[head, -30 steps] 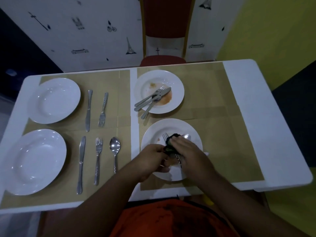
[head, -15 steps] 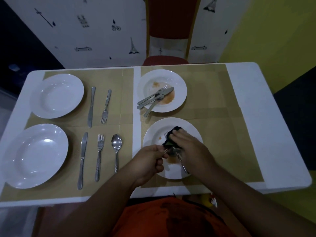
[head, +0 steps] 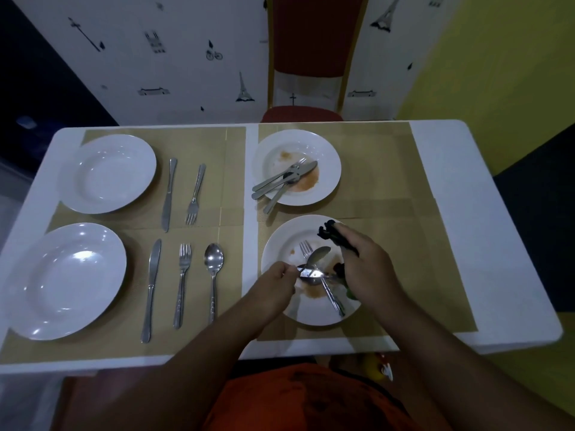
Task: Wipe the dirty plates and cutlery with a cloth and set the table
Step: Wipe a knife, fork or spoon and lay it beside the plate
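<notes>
Nearest the camera, the near right plate sits on a tan placemat with brown smears on it, and both hands work over it. The left hand is closed on the handle end of a piece of cutlery held across the plate; which piece it is I cannot tell. A fork and another utensil lie crossed beneath it. The right hand is clenched around a dark cloth, which sticks out past the fingers over the plate's far rim. To the left lie 2 clean plates, the near one with a knife, fork and spoon laid beside it. Farther back on the right, the far dirty plate holds stained cutlery in a heap. Beyond the white table stands a red chair.
</notes>
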`<state>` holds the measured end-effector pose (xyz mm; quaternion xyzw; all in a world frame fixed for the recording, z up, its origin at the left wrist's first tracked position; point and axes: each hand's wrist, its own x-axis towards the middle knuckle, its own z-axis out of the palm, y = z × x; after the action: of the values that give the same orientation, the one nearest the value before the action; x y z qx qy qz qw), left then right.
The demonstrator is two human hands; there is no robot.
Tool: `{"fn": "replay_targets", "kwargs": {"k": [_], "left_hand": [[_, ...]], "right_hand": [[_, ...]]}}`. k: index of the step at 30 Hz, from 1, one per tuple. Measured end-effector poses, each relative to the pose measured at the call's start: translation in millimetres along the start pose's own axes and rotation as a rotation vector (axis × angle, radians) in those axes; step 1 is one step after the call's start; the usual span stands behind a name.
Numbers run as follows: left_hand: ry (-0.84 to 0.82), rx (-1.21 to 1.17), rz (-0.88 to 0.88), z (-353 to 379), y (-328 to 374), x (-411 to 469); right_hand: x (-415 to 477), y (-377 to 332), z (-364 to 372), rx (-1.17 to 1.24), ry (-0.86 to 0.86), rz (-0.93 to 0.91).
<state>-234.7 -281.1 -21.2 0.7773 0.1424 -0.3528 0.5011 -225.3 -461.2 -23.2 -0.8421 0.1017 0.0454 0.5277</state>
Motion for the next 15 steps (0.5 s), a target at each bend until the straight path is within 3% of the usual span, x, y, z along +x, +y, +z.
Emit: {"fn": "replay_targets", "kwargs": {"k": [3,7,9,12,15], "left_hand": [[0.051,-0.006,0.005,4,3,2],[-0.073,-0.121,-0.05,3,8,0],[-0.106,-0.091,-0.05,3,5,-1],[-0.089,-0.082,-0.069,5,-5,-4],[-0.08,-0.171,-0.069,4,-7,-4]], "right_hand": [[-12,0,11,-0.235,-0.058,-0.23],[-21,20,24,-0.422,-0.236,-0.421],[-19,34,24,-0.474,-0.266,-0.401],[-9,36,17,-0.436,-0.163,-0.219],[-13,33,18,-0.428,-0.198,-0.301]]}}
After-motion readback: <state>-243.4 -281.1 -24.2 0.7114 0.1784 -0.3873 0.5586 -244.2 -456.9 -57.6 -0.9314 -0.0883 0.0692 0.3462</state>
